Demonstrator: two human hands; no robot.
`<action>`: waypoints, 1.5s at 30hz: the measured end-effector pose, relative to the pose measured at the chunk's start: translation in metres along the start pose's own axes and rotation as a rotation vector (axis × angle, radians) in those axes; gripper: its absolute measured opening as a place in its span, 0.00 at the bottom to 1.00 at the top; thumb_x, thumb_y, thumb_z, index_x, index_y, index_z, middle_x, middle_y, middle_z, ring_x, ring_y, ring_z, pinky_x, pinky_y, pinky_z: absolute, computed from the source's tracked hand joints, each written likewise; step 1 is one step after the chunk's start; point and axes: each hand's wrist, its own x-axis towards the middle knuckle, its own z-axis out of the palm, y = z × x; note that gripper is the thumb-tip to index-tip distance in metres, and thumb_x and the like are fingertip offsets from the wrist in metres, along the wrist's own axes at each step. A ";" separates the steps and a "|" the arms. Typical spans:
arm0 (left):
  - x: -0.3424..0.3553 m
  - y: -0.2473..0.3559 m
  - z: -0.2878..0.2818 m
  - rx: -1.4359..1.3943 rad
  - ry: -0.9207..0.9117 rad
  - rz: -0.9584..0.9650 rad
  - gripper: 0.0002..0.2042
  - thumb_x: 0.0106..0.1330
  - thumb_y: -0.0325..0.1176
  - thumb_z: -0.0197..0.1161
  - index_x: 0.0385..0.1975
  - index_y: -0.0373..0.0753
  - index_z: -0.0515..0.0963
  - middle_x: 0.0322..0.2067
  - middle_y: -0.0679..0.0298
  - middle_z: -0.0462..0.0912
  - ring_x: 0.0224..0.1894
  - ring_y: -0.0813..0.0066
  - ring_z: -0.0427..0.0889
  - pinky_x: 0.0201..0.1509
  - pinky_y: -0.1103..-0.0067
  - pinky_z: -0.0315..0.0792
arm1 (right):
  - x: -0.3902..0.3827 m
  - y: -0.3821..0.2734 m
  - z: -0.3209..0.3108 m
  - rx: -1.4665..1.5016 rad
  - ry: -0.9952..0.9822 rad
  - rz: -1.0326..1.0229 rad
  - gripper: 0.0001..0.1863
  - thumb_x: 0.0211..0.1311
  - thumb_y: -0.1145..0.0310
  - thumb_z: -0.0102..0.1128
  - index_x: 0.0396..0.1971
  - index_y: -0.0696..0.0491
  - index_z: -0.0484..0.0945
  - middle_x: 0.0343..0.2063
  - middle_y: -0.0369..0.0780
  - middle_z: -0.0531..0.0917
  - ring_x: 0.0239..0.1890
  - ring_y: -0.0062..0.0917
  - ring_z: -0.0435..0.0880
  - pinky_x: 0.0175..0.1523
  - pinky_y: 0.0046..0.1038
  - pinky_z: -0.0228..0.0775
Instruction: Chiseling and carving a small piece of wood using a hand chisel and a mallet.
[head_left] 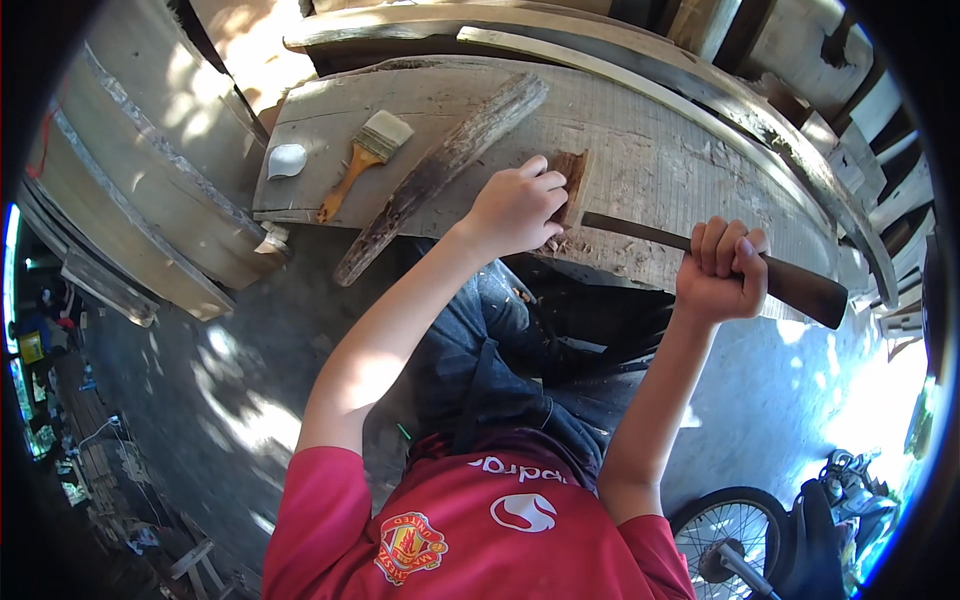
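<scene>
Fingers curled, my left hand (517, 208) grips a small piece of wood (573, 184) on a thick plank. The piece has a brown face and a pale edge. In my right hand (724, 270) is a bladed tool, closed in my fist around its thick dark wooden handle (808, 292). Its long narrow dark blade (640, 231) points left, and its end meets the lower edge of the wood piece. Whether it is a knife or a chisel, I cannot tell. Wood shavings (612, 258) lie on the plank beside the blade.
The plank (690, 150) rests across in front of me. On its left lie a rough stick (440, 170) overhanging the near edge, a paintbrush (365, 160) and a small white object (287, 160). Boards (160, 150) stand at left. A wheel (732, 540) is at lower right.
</scene>
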 end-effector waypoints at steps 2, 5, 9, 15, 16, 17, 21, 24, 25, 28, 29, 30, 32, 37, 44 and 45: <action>0.005 0.004 -0.004 -0.010 -0.018 -0.035 0.21 0.46 0.39 0.75 0.40 0.39 0.79 0.43 0.64 0.81 0.45 0.65 0.79 0.44 0.72 0.78 | -0.003 0.000 -0.006 0.004 0.016 0.006 0.14 0.52 0.74 0.49 0.13 0.47 0.56 0.09 0.31 0.57 0.12 0.16 0.50 0.20 0.23 0.41; 0.009 0.013 -0.009 -0.056 -0.009 -0.116 0.19 0.47 0.39 0.74 0.38 0.40 0.78 0.40 0.63 0.81 0.41 0.62 0.81 0.43 0.70 0.78 | -0.010 -0.003 -0.014 0.000 0.070 0.000 0.14 0.52 0.73 0.49 0.13 0.48 0.56 0.09 0.32 0.57 0.12 0.16 0.50 0.20 0.23 0.42; 0.010 0.011 -0.001 -0.150 0.091 -0.102 0.16 0.48 0.38 0.74 0.30 0.41 0.74 0.33 0.64 0.79 0.34 0.59 0.82 0.37 0.69 0.76 | -0.017 -0.006 -0.019 -0.015 0.071 0.012 0.14 0.53 0.72 0.48 0.14 0.48 0.56 0.10 0.31 0.57 0.13 0.16 0.50 0.20 0.24 0.42; 0.005 0.010 0.002 -0.252 0.129 -0.114 0.12 0.50 0.32 0.70 0.27 0.43 0.71 0.26 0.66 0.75 0.34 0.62 0.81 0.34 0.68 0.75 | -0.029 -0.012 -0.020 -0.034 0.058 0.026 0.13 0.54 0.72 0.47 0.15 0.47 0.56 0.11 0.31 0.56 0.14 0.17 0.50 0.20 0.23 0.43; 0.005 0.008 0.004 -0.258 0.182 -0.082 0.13 0.51 0.30 0.70 0.26 0.43 0.69 0.25 0.67 0.75 0.34 0.64 0.79 0.33 0.68 0.74 | -0.030 -0.013 -0.019 -0.039 0.059 0.026 0.13 0.54 0.72 0.47 0.15 0.47 0.56 0.11 0.31 0.56 0.13 0.17 0.50 0.20 0.23 0.43; 0.004 0.006 0.005 -0.260 0.183 -0.082 0.13 0.51 0.30 0.70 0.26 0.43 0.69 0.25 0.67 0.75 0.34 0.64 0.79 0.33 0.68 0.74 | -0.032 -0.014 -0.017 -0.041 0.059 0.026 0.13 0.54 0.72 0.47 0.15 0.47 0.56 0.11 0.31 0.56 0.13 0.17 0.50 0.20 0.23 0.43; 0.003 0.008 0.006 -0.241 0.294 -0.117 0.14 0.49 0.31 0.73 0.33 0.40 0.75 0.27 0.65 0.75 0.33 0.65 0.76 0.35 0.71 0.73 | -0.036 -0.016 -0.014 -0.027 0.098 0.032 0.14 0.53 0.73 0.48 0.14 0.48 0.55 0.10 0.32 0.57 0.13 0.17 0.50 0.19 0.23 0.43; -0.004 0.004 0.011 -0.194 0.362 -0.224 0.17 0.49 0.32 0.74 0.39 0.37 0.80 0.29 0.63 0.75 0.37 0.64 0.76 0.38 0.72 0.73 | -0.039 -0.014 -0.011 -0.027 0.097 0.039 0.14 0.53 0.73 0.48 0.14 0.48 0.55 0.10 0.32 0.57 0.13 0.17 0.50 0.19 0.23 0.43; -0.004 0.005 0.012 -0.178 0.327 -0.199 0.16 0.49 0.32 0.74 0.36 0.37 0.80 0.29 0.63 0.75 0.38 0.64 0.76 0.38 0.72 0.73 | -0.041 -0.013 -0.010 -0.028 0.121 0.038 0.14 0.52 0.74 0.49 0.14 0.48 0.56 0.09 0.33 0.57 0.12 0.17 0.50 0.19 0.23 0.43; -0.006 0.008 0.014 -0.172 0.350 -0.186 0.11 0.49 0.32 0.74 0.29 0.36 0.81 0.30 0.64 0.76 0.35 0.63 0.78 0.36 0.73 0.74 | -0.046 -0.010 -0.008 -0.020 0.115 0.066 0.14 0.52 0.74 0.49 0.14 0.49 0.55 0.09 0.33 0.57 0.12 0.17 0.50 0.19 0.23 0.43; -0.008 0.006 0.015 -0.184 0.302 -0.225 0.11 0.49 0.31 0.74 0.30 0.37 0.80 0.30 0.64 0.76 0.32 0.63 0.78 0.35 0.73 0.74 | -0.048 -0.008 -0.007 -0.020 0.115 0.065 0.14 0.52 0.74 0.49 0.14 0.49 0.55 0.09 0.33 0.57 0.12 0.17 0.50 0.19 0.23 0.43; -0.009 0.005 0.016 -0.196 0.253 -0.263 0.12 0.49 0.31 0.74 0.31 0.38 0.80 0.30 0.64 0.76 0.30 0.63 0.79 0.33 0.72 0.74 | -0.049 -0.007 -0.007 -0.032 0.090 0.079 0.14 0.53 0.74 0.48 0.14 0.48 0.56 0.10 0.32 0.57 0.12 0.17 0.51 0.19 0.23 0.44; -0.009 0.003 0.015 -0.270 0.297 -0.277 0.12 0.50 0.31 0.73 0.32 0.40 0.79 0.29 0.63 0.77 0.29 0.62 0.80 0.32 0.70 0.75 | -0.051 -0.007 -0.006 -0.044 0.064 0.091 0.13 0.54 0.73 0.48 0.15 0.48 0.56 0.11 0.32 0.57 0.13 0.16 0.52 0.19 0.22 0.44; -0.008 0.004 0.013 -0.277 0.406 -0.358 0.14 0.50 0.31 0.73 0.35 0.43 0.76 0.29 0.63 0.77 0.30 0.60 0.82 0.31 0.68 0.74 | -0.053 -0.006 -0.003 -0.043 0.047 0.111 0.13 0.54 0.73 0.48 0.15 0.48 0.56 0.10 0.32 0.57 0.13 0.16 0.52 0.20 0.22 0.45; -0.011 -0.009 0.017 -0.296 0.329 -0.278 0.14 0.51 0.32 0.72 0.38 0.41 0.79 0.33 0.61 0.78 0.30 0.58 0.82 0.32 0.67 0.76 | -0.054 -0.002 0.002 -0.009 0.088 0.109 0.14 0.50 0.76 0.51 0.13 0.50 0.56 0.09 0.34 0.59 0.11 0.18 0.52 0.18 0.23 0.44; -0.010 -0.009 0.018 -0.274 0.326 -0.302 0.14 0.51 0.32 0.73 0.37 0.41 0.79 0.33 0.61 0.78 0.30 0.58 0.82 0.32 0.67 0.76 | -0.055 -0.002 0.003 -0.008 0.084 0.115 0.14 0.50 0.76 0.51 0.13 0.50 0.56 0.09 0.34 0.59 0.11 0.18 0.53 0.18 0.23 0.44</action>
